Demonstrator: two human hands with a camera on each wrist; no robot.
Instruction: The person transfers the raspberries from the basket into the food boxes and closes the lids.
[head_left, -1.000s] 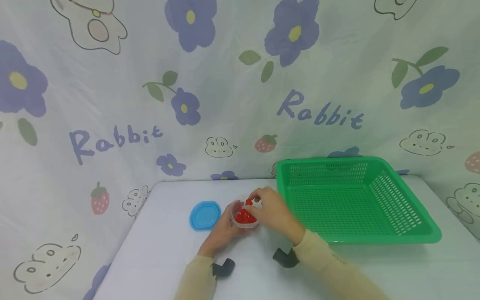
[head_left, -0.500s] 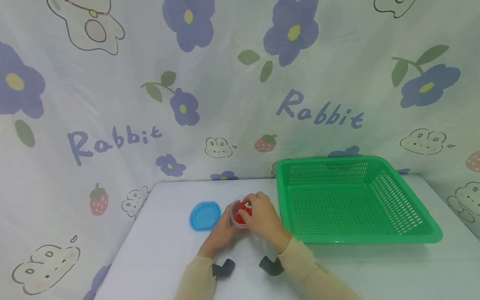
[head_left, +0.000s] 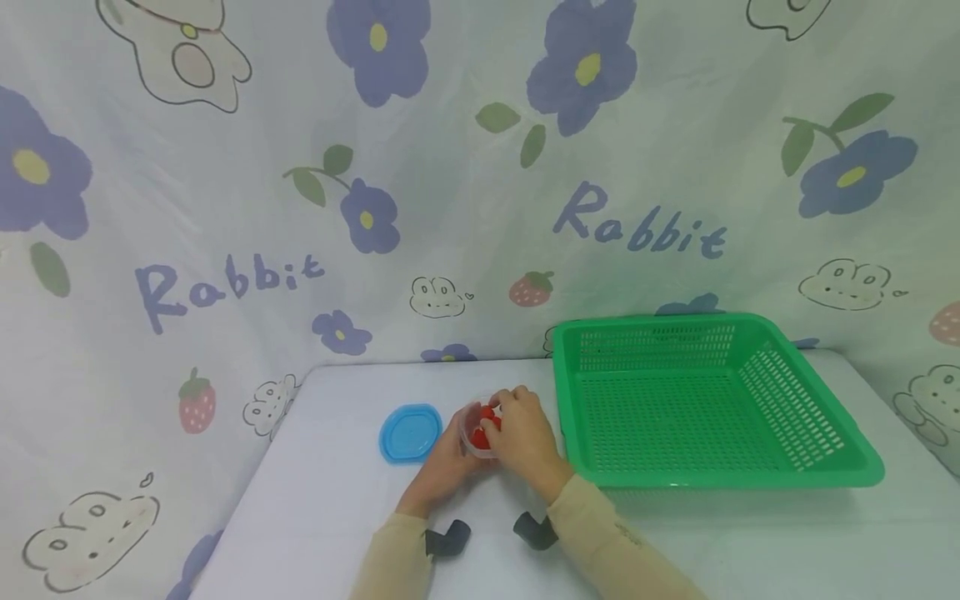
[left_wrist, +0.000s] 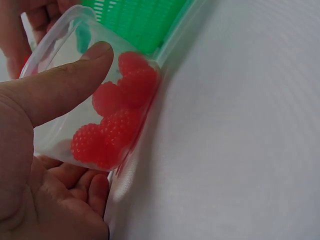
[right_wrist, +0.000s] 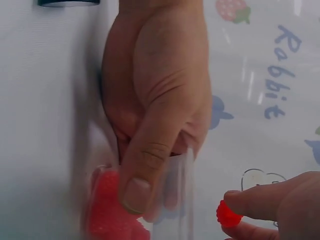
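Note:
My left hand (head_left: 444,462) grips a clear plastic tub (left_wrist: 55,132), its thumb along the side wall. Several red raspberries (left_wrist: 120,127) lie inside, seen through the wall in the left wrist view. Over the tub's mouth is my right hand (head_left: 528,437), pinching one raspberry (right_wrist: 229,215) between thumb and fingertip, as the right wrist view shows. The right hand hides part of the tub's opening in the head view. A blue lid (head_left: 411,433) lies on the table just left of the tub.
A large green plastic basket (head_left: 720,482) with perforated walls stands at the right of the white-covered table (head_left: 322,508). Behind rises a cloth backdrop (head_left: 465,208) printed with flowers and rabbits. A dark fitting (head_left: 447,539) sticks out at the left wrist.
The right hand has shifted left and closer over the tub, with a raspberry between its fingers. The left hand, tub, lid and basket have stayed in place.

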